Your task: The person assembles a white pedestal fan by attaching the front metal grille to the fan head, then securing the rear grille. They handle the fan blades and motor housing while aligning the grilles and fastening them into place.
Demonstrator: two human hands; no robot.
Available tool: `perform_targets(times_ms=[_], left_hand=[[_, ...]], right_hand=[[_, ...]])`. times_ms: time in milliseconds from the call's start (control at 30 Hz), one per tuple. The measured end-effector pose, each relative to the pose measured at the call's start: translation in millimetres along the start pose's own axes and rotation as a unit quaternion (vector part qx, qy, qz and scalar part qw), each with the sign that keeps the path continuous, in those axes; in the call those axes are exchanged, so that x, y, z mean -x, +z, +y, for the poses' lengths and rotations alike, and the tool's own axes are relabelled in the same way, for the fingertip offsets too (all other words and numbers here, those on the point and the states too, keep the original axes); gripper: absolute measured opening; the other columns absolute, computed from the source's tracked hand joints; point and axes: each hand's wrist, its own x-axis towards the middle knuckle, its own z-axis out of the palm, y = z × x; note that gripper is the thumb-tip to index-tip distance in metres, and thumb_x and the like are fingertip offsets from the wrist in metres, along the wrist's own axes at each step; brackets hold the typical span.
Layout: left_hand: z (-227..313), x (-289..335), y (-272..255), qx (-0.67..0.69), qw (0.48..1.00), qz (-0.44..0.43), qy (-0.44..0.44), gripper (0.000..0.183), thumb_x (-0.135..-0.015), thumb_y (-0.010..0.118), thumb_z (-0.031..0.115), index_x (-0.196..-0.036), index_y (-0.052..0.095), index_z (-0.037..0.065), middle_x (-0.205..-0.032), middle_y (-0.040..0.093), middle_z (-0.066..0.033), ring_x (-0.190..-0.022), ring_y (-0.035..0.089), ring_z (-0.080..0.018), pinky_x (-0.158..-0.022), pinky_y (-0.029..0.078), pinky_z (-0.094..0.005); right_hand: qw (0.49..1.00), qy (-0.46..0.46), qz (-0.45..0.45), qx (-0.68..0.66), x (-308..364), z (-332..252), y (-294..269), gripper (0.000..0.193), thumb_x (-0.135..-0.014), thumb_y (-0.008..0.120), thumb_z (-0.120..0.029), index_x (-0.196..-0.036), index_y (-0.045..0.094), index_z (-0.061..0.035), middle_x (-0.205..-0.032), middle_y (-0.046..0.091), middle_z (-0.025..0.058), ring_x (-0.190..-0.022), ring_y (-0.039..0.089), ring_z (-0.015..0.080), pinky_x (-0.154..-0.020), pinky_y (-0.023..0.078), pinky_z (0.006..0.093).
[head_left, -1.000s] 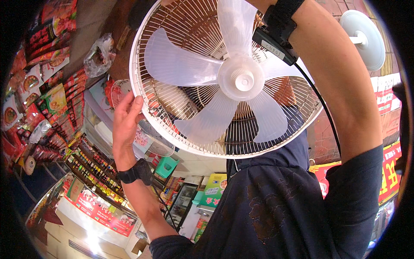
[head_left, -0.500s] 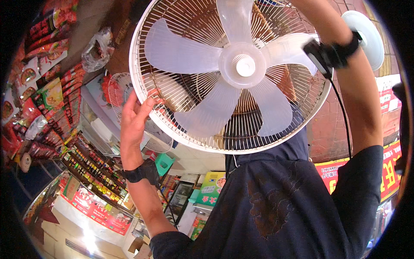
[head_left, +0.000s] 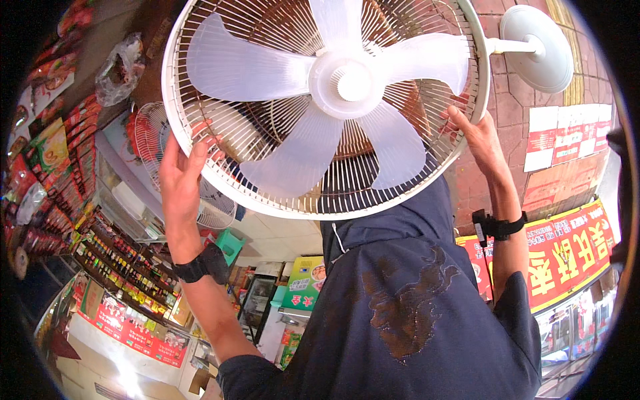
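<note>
A white electric fan (head_left: pixel 347 83) faces me at the top middle, its translucent blades in front of a wire rear guard. My left hand (head_left: pixel 180 173) is closed on the lower left of the guard's rim, the thumb in front and fingertips showing through the wires. On the right side of the rim, my right hand (head_left: pixel 480 137) grips in the same way. A white stem ending in a round base (head_left: pixel 540 50) sticks out past the guard at the upper right. Under the left of the fan, a separate wire fan guard (head_left: pixel 217 210) is partly hidden.
Red paving bricks (head_left: pixel 473 180) lie at the right beside the fan. Several food packets (head_left: pixel 50 147) line the far left, near a clear plastic bag (head_left: pixel 120 70). A green stool (head_left: pixel 230 245) and shelves of bottles (head_left: pixel 127 273) stand lower left.
My right hand has come down from beyond the fan's top right onto the right rim. The fan sits slightly further left and higher in view. My left hand keeps its hold.
</note>
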Motion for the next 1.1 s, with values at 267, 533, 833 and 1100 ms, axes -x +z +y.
perform_targets(times_ms=[267, 533, 833, 1100], left_hand=[[-80.9, 97.0, 48.8, 0.245, 0.965, 0.009, -0.090, 0.083, -0.094, 0.076, 0.014, -0.161, 0.028, -0.001, -0.152, 0.050, -0.0170, -0.135, 0.055, -0.0281, -0.114, 0.045, -0.0473], [-112.4, 128.5, 108.0, 0.205, 0.963, -0.070, -0.162, 0.046, -0.095, 0.067, -0.002, -0.139, 0.053, -0.004, -0.128, 0.067, -0.0201, -0.111, 0.071, -0.0297, -0.098, 0.060, -0.0466], [-118.4, 125.3, 121.6, 0.169, 0.965, -0.043, -0.194, 0.045, -0.093, 0.063, -0.008, -0.137, 0.051, -0.006, -0.120, 0.069, -0.0159, -0.108, 0.071, -0.0245, -0.098, 0.059, -0.0421], [-136.4, 125.2, 122.3, 0.149, 0.971, -0.039, -0.182, 0.045, -0.094, 0.062, -0.008, -0.137, 0.051, -0.006, -0.122, 0.068, -0.0153, -0.110, 0.070, -0.0245, -0.099, 0.059, -0.0416]], right_hand=[[0.998, 0.016, 0.024, -0.049, 9.5, 3.8, 6.6, 0.027, -0.105, 0.062, -0.024, -0.117, 0.065, 0.0000, -0.100, 0.073, 0.0056, -0.085, 0.066, 0.0119, -0.073, 0.053, 0.0303], [0.998, -0.007, 0.042, -0.045, 11.7, 34.5, 5.5, 0.026, -0.106, 0.061, -0.018, -0.123, 0.061, 0.0012, -0.102, 0.075, 0.0094, -0.088, 0.071, 0.0157, -0.072, 0.057, 0.0309], [0.997, 0.008, 0.055, -0.060, 22.4, 61.1, 7.7, 0.019, -0.105, 0.063, -0.013, -0.116, 0.064, 0.0020, -0.099, 0.073, 0.0089, -0.087, 0.072, 0.0162, -0.075, 0.058, 0.0303], [0.996, 0.032, -0.040, -0.073, 25.5, 71.7, -3.6, 0.021, -0.105, 0.063, -0.019, -0.114, 0.065, 0.0001, -0.095, 0.068, 0.0036, -0.086, 0.067, 0.0140, -0.078, 0.054, 0.0328]])
